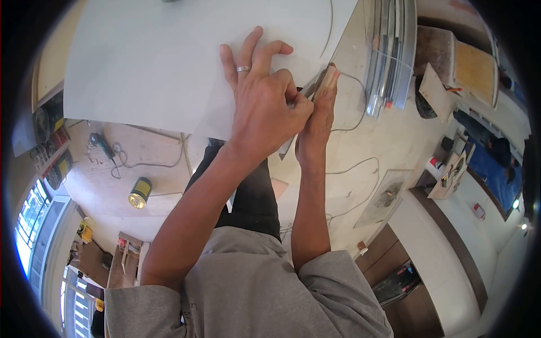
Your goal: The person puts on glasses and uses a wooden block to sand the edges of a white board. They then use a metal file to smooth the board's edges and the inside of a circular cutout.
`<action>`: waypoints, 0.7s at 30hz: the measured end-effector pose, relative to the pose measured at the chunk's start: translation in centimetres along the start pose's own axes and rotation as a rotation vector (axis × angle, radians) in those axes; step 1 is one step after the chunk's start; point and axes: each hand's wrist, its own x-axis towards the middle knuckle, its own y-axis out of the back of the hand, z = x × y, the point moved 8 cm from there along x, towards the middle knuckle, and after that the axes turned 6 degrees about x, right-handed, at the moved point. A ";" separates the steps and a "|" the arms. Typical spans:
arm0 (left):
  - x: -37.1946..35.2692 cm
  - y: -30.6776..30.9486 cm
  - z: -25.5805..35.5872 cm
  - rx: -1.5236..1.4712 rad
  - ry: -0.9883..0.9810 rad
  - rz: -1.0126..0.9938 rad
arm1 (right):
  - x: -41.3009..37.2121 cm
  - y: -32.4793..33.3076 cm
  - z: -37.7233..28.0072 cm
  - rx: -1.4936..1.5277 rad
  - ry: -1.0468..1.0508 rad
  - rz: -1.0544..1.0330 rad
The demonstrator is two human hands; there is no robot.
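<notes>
Wood block [327, 80] in the right hand [316, 124], just beside the slanting right edge of the white sheet [146, 67]. Right fingers straight, close together and apparently gripping the block along its length; thumb hidden. Left hand [262, 101] over the sheet, very near the block, with thumb and forefinger curled toward each other and the other fingers lifted and spread. Cannot tell about anything pinched between those tips; only a small dark scrap [299, 89] visible beside them.

For good control, probably best to keep the block snug and square to the edge, press evenly along its length and leave both wrists loose. Wise, too, to keep the left fingertips off the thin edge, possibly sharp, and to avoid leaning hard enough to bend the sheet.

Broad, smooth, pale surface, with a thin dark cord [331, 28] curving near its far right part. Beyond that edge, a bundle of shiny metal strips [383, 62]. Past the near edge, pale floor [349, 149] with a green power tool [101, 145], its loose cable [149, 165] and a yellow-and-black can [140, 193]. Farther out, a flat board [386, 197] to the right and a barred window [35, 211] far left.
</notes>
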 end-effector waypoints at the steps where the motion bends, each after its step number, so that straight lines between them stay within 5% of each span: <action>1: 0.0 0.0 0.0 0.003 -0.005 0.002 | -0.3 0.2 0.4 0.010 -0.021 -0.007; 7: -0.1 0.1 0.4 0.002 -0.049 -0.004 | -3.5 0.3 1.8 0.074 -0.217 0.068; 12: -0.5 0.8 -0.4 -0.028 -0.091 -0.075 | -3.6 -0.3 0.9 0.027 -0.003 0.019; 14: -0.8 1.4 -1.4 -0.130 -0.130 -0.130 | -3.0 0.0 1.1 0.056 0.009 0.015; 21: -2.7 5.7 -2.6 0.274 -0.465 -0.535 | -0.8 -0.5 -0.1 0.144 -0.069 0.085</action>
